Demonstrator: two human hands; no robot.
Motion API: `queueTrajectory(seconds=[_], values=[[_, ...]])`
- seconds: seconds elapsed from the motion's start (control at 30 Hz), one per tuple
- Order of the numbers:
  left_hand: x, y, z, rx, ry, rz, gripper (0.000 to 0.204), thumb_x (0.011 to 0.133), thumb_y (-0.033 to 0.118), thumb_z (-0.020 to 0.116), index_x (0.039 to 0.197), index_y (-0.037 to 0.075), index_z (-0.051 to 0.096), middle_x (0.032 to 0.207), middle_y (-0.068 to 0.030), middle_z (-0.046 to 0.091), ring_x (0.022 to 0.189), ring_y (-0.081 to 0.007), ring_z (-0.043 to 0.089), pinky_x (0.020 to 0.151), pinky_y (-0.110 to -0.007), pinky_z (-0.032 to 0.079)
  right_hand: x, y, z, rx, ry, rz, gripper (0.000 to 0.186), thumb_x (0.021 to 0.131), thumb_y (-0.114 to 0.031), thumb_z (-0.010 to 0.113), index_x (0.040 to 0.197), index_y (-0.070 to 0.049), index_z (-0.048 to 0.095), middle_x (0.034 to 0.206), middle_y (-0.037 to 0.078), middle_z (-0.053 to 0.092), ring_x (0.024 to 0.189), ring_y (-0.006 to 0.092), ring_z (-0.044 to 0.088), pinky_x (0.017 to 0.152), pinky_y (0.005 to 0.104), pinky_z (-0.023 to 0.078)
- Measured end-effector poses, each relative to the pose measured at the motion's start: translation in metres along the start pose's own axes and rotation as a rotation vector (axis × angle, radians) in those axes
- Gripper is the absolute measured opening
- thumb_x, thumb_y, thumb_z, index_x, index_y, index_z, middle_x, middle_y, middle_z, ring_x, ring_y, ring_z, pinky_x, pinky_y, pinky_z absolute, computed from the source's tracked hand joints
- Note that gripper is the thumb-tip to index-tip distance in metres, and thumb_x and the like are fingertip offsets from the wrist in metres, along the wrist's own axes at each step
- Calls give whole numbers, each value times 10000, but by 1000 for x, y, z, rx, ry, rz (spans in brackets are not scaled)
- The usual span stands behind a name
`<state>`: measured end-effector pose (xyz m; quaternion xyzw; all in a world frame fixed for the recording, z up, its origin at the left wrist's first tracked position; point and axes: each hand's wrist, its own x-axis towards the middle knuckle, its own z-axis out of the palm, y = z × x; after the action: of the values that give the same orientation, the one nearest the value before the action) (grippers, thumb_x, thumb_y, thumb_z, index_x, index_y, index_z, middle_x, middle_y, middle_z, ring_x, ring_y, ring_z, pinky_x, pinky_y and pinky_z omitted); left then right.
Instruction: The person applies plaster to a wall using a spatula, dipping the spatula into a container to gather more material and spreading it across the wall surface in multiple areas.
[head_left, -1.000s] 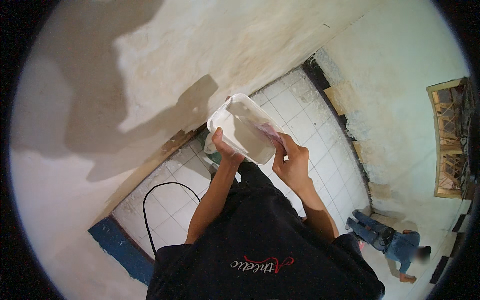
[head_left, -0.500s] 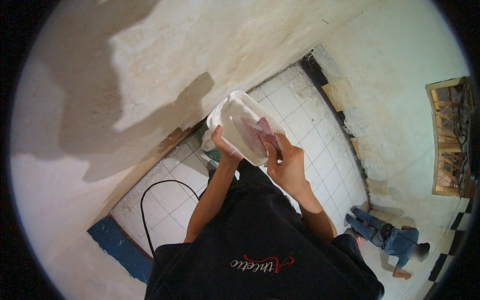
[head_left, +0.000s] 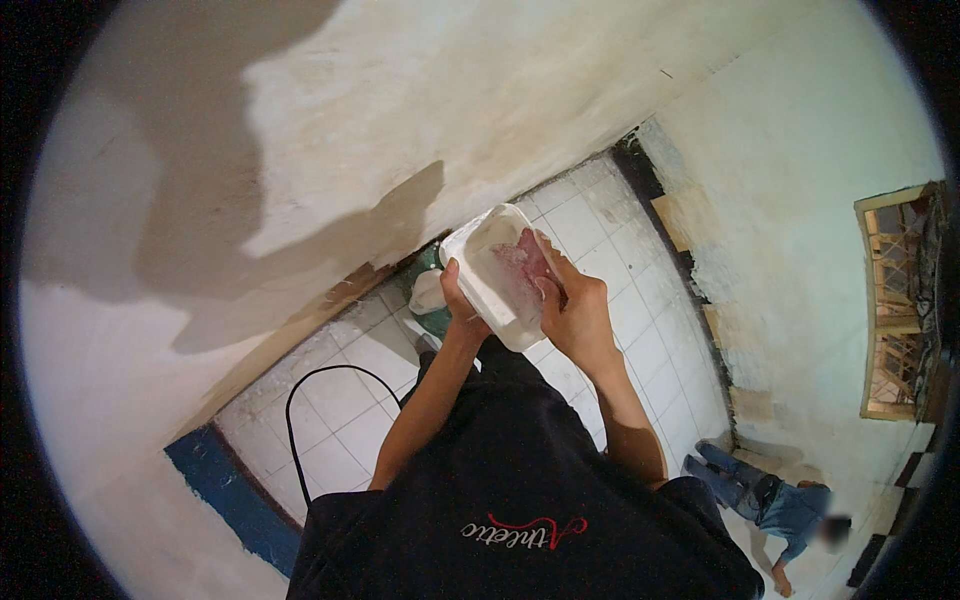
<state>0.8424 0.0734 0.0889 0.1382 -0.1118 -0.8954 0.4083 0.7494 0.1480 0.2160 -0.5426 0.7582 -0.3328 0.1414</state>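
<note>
- Head view: your left hand clasps the white tub by its left side above the tiled floor; a loosened clasp could drop it;
- your right hand pinches the pink flat tool inside the tub; pressing hard against one side could tip it and spill any contents.

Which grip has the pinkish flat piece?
The right grip: it holds the pinkish flat piece at the white tub, whereas the left grip holds the tub's left side.
</note>
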Motion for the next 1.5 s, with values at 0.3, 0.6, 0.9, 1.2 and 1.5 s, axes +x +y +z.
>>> queueTrajectory(seconds=[0.3,0.6,0.9,1.2,1.5], values=[[2,1,-1,-61,53,-95,805,843,618,417,1414,54,358,1341,-168,490,1202,-339,502,1025,-482,405,6,22,18,142,-41,16,549,796,112,544,1327,-29,523,1148,265,621,923,304,689,797,312,529],[2,-7,-30,-113,-40,-121,813,835,627,461,1412,63,359,1348,-159,487,1211,-336,504,1029,-487,416,15,53,31,431,-44,44,575,767,120,516,1316,-48,536,1132,252,635,987,327,671,834,336,522],[8,-1,3,-113,67,-47,681,896,578,340,1327,66,467,1246,-148,566,1130,-326,551,1012,-472,421,16,11,15,98,-37,23,536,809,90,553,1325,-50,529,1067,258,648,870,338,692,762,325,530],[11,-9,-7,-255,-128,39,704,884,553,348,1351,36,443,1284,-176,543,1181,-350,530,1026,-473,417,10,21,21,62,-20,-10,538,811,73,553,1330,-69,531,983,256,660,811,358,689,712,345,537],[9,-3,2,-31,-6,44,759,848,560,363,1392,33,403,1348,-187,496,1207,-364,505,1040,-474,401,5,7,17,11,24,-40,533,802,82,544,1324,-24,525,883,248,666,723,370,677,659,350,528]])
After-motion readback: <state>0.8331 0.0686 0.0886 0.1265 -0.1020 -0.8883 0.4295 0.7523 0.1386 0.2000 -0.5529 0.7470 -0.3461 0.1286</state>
